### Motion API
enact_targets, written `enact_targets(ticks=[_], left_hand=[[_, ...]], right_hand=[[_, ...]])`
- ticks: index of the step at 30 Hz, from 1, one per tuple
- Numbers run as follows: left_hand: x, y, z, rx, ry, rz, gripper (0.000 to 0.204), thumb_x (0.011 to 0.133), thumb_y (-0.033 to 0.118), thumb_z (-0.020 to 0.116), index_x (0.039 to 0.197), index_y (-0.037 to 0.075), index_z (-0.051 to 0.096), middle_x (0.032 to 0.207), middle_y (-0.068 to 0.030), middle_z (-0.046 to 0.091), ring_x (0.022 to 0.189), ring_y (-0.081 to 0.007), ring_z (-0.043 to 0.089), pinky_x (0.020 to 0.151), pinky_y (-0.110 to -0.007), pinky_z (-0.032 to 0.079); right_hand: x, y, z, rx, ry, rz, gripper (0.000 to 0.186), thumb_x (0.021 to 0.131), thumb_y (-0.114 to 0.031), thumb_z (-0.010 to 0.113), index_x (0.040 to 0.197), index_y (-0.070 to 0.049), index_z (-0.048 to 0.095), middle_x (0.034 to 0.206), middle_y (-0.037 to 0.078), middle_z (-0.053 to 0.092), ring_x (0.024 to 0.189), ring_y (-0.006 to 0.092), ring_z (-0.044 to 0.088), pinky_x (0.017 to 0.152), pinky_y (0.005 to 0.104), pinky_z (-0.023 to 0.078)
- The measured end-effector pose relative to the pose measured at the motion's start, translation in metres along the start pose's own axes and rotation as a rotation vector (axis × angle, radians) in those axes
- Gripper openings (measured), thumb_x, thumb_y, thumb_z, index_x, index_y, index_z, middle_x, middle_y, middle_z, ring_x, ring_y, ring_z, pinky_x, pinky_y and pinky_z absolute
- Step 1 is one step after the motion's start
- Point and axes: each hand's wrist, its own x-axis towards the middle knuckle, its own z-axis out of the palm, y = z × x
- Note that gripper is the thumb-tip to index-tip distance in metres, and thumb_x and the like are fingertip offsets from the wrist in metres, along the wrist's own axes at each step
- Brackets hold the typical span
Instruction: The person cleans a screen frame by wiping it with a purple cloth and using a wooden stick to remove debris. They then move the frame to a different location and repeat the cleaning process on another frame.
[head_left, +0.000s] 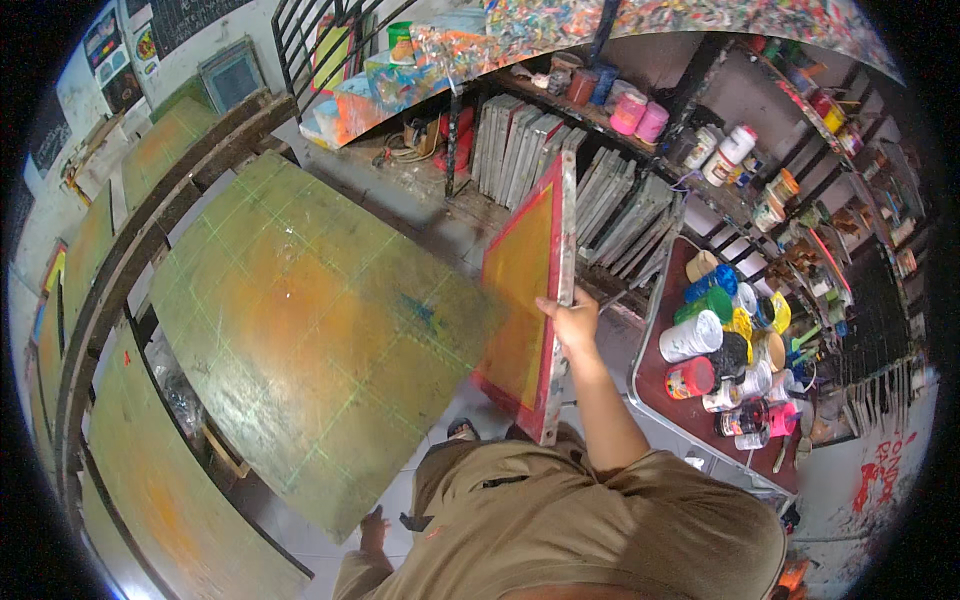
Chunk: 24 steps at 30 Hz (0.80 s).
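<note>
My right hand (568, 322) grips the side of an upright screen-printing frame (517, 280) with a yellow mesh, red border and pale rim, thumb over its near side. The frame stands beside the right end of a large green printing board (300, 330), which is marked with pale grid lines and orange and blue stains. My left hand (372, 528) hangs low by the board's lower edge, small and partly in shadow; its fingers are too unclear to read.
More green boards (160, 470) line a curved dark rail (150, 210) at left. A shelf rack (560, 100) with paint tubs and stacked frames (510, 150) stands behind. At right, a dark red tray table (680, 430) holds several paint pots. My sandalled foot (462, 430) shows below.
</note>
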Motion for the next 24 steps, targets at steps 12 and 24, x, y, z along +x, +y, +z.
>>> enact_targets(ticks=[12,24], left_hand=[[-0.018,0.135,0.136,-0.036,0.066,0.035,0.041,0.089,0.045,0.054,0.1,0.005,0.059,0.083,-0.0078,0.065,0.068,-0.0209,0.062,0.055,-0.036,0.045],[-0.066,0.223,0.321,-0.348,0.195,-0.239,0.039,0.09,0.04,0.054,0.098,0.002,0.06,0.081,-0.0099,0.065,0.066,-0.021,0.062,0.056,-0.035,0.047]], right_hand=[[0.231,-0.006,0.096,0.083,-0.234,0.067,0.028,0.07,0.002,0.073,0.097,0.003,0.064,0.092,0.009,0.068,0.078,0.0175,0.064,0.073,0.0301,0.05],[0.414,-0.016,0.158,0.051,-0.64,0.14,0.031,0.071,0.001,0.072,0.099,0.001,0.061,0.093,0.009,0.066,0.079,0.0168,0.063,0.074,0.0309,0.049]])
